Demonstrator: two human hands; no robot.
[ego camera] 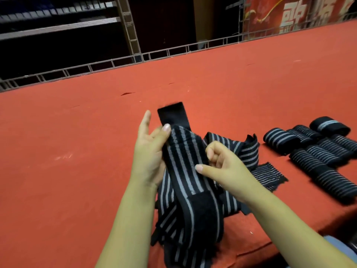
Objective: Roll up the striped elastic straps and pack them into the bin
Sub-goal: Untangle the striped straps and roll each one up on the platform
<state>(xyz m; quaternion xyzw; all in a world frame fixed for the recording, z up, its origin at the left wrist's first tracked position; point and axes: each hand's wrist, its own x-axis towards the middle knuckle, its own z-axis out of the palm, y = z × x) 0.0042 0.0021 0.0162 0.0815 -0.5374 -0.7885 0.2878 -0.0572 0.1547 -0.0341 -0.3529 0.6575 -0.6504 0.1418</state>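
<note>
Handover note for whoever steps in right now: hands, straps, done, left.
Left hand: thumb and fingers hold the upper part of the unrolled striped strap.
Right hand: thumb on the strap's right edge, fingers curled; grip looks light.
Loose straps lie tangled behind the right hand on the red table.
Done: a cluster of rolled straps sits on the table at right.
Left: roll the held strap and the loose ones, then pack all. No bin in view.
</note>
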